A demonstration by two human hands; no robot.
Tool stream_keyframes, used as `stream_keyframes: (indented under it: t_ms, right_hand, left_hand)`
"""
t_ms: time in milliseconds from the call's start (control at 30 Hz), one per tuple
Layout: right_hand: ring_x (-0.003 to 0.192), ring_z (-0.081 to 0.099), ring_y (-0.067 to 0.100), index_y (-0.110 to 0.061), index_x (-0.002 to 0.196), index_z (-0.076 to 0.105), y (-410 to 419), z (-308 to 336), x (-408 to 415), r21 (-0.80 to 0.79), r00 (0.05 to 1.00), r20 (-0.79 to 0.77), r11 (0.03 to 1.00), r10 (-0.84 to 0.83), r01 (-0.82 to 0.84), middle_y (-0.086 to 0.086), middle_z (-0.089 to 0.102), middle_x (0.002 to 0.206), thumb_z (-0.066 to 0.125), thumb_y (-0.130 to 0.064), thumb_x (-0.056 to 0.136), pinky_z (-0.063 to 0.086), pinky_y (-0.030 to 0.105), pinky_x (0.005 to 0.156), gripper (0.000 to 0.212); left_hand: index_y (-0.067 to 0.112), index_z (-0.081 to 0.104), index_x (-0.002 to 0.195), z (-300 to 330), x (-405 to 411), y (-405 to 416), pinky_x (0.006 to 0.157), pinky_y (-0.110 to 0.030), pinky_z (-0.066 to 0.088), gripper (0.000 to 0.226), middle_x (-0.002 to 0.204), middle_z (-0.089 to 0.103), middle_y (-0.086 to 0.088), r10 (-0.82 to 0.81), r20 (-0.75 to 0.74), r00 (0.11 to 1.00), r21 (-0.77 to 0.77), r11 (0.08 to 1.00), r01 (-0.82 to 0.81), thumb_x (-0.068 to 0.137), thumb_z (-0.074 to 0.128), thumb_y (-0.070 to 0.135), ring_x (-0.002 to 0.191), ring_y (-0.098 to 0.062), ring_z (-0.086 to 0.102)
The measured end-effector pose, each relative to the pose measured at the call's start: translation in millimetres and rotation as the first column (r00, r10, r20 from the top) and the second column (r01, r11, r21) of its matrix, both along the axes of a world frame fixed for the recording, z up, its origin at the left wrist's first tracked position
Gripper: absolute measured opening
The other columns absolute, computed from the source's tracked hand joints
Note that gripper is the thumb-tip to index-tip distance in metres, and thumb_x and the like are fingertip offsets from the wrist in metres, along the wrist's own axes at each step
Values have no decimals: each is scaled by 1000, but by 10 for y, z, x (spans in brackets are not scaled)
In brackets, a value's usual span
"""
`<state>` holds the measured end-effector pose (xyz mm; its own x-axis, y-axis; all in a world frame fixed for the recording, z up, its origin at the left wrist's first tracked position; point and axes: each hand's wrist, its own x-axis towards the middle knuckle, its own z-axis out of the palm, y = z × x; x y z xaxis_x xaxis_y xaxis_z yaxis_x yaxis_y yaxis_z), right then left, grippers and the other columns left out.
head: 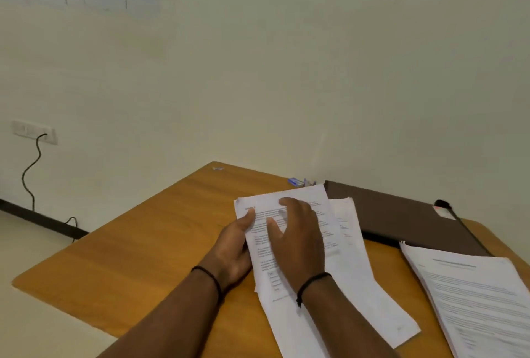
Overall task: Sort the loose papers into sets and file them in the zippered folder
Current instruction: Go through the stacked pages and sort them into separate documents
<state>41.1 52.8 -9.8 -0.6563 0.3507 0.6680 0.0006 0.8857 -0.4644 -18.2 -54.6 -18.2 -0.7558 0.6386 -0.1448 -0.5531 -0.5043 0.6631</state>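
Note:
A loose stack of printed white papers (347,268) lies fanned on the wooden table (143,248). My left hand (233,248) holds the stack's left edge, thumb on top of the sheet and fingers beneath. My right hand (298,238) lies flat on the top sheet with its fingers spread. A second, thicker pile of printed papers (473,300) sits at the right. The dark brown zippered folder (401,220) lies shut behind the papers, against the wall.
A small blue object (296,181) and a black item with a cord (447,208) lie near the folder. The wall stands close behind the table. A cable hangs from a wall socket (34,131) at the left.

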Motion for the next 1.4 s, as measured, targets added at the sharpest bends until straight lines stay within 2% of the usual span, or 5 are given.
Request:
stream_keyframes:
  t_ms: [200, 633, 933, 1100, 1400]
  right_hand:
    - [106, 59, 8, -26, 119, 64, -201, -92, -36, 95, 980, 168, 988, 108, -125, -9, 66, 115, 44, -73, 84, 50, 24, 86, 61]
    - [65, 46, 14, -19, 82, 59, -156, -12, 58, 37, 963, 268, 999, -16, 6, -3, 51, 71, 38, -31, 102, 22, 21, 49, 31]
    - [63, 61, 8, -22, 75, 69, -65, -121, -10, -377, 988, 77, 922, 131, -93, -9, 67, 68, 66, -43, 89, 50, 21, 58, 26]
    - [65, 66, 13, -30, 111, 56, -12, -108, 11, -505, 997, 4, 861, 71, -59, -4, 66, 71, 62, -19, 94, 58, 30, 61, 20]
    - [103, 59, 5, -22, 109, 70, -73, -95, 40, -312, 989, 82, 946, 123, -92, -8, 66, 113, 61, -33, 94, 42, 7, 83, 21]
  left_hand:
    - [4, 57, 133, -41, -139, -68, 115, -52, 33, 65, 133, 60, -24, 9, -15, 1000, 67, 998, -8, 100, 37, 56, 126, -41, 55]
    - [16, 45, 140, 10, -273, -27, 99, -58, 46, 72, 136, 57, -25, -126, -103, 987, -3, 992, 127, 90, 47, 68, 127, -43, 54]
    - [-2, 68, 121, 18, -246, -29, 95, -49, 52, 54, 130, 61, -26, -128, -10, 992, 62, 990, 129, 101, 43, 41, 109, -39, 67]
    - [6, 59, 131, 13, -226, -41, 87, -51, 55, 50, 126, 65, -21, -80, 31, 996, 41, 996, 79, 101, 43, 42, 97, -35, 71]
    - [8, 63, 119, 50, -138, -59, 77, -49, 58, 47, 114, 71, -21, -64, 11, 998, -3, 998, 64, 105, 34, 43, 89, -34, 74]
